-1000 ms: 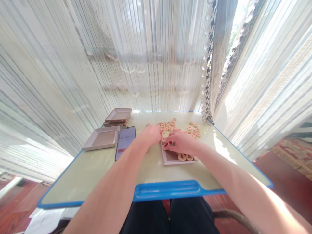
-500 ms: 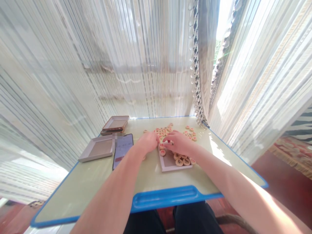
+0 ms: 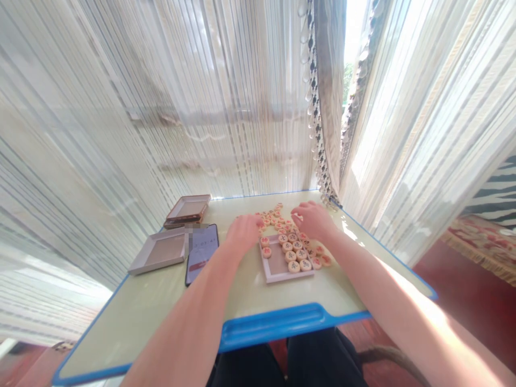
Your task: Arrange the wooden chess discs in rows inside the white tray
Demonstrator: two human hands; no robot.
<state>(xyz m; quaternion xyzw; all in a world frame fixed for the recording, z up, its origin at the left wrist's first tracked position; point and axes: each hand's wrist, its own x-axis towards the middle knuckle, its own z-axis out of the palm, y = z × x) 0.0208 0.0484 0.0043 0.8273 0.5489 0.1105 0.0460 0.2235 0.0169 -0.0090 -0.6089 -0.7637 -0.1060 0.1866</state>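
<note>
Chinese chess pieces with red and black characters lie in and around a shallow pale box tray (image 3: pixel 278 277). Inside it, black-marked pieces (image 3: pixel 290 256) sit along the right, and two red-marked pieces (image 3: pixel 266 252) at the left. My left hand (image 3: pixel 244 232) is bent and closed at the near left edge of the loose pile (image 3: pixel 272 220); its fingertips are partly hidden, and what they hold cannot be made out. Beyond the tray's far right corner, my right hand (image 3: pixel 314 219) hovers low with curved fingers, a gap showing between thumb and forefinger.
A phone (image 3: pixel 205 244) showing a timer lies left of my left forearm. Beside it stands an empty pale tray (image 3: pixel 153 263), with stacked box parts (image 3: pixel 187 209) behind. More pieces (image 3: pixel 325 260) lie right of the tray. The table has a blue edge (image 3: pixel 274 327); string curtains hang behind.
My right hand has lifted away from the tray and moved right, uncovering the black-marked pieces there. My left hand stays beside the pile. The view has shifted slightly.
</note>
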